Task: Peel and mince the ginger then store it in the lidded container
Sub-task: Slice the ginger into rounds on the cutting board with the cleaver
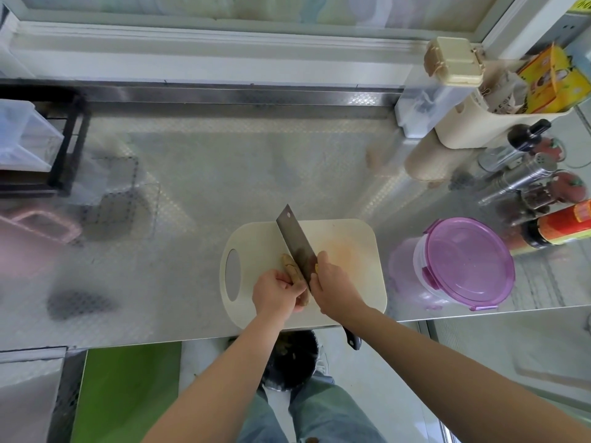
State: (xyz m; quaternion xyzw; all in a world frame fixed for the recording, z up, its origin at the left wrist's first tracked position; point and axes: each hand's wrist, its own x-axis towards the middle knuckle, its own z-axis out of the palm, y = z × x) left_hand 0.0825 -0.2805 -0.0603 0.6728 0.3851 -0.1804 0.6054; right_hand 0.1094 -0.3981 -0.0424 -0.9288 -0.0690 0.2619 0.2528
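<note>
Bright, even daylight, going soft at the left edge.
Light falls from the window (224, 8) behind the counter (224, 161), whose steel shows pale glare and hazy reflections. Shadows are faint (a thin one beside the tub (463, 263)). The rack (73, 139) at left is smeared, and straight edges bow toward the corners.

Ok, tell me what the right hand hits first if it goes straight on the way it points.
Most likely the ginger, just past the knife that the right hand grips; the left hand holds it there. Depth is unclear.
</note>
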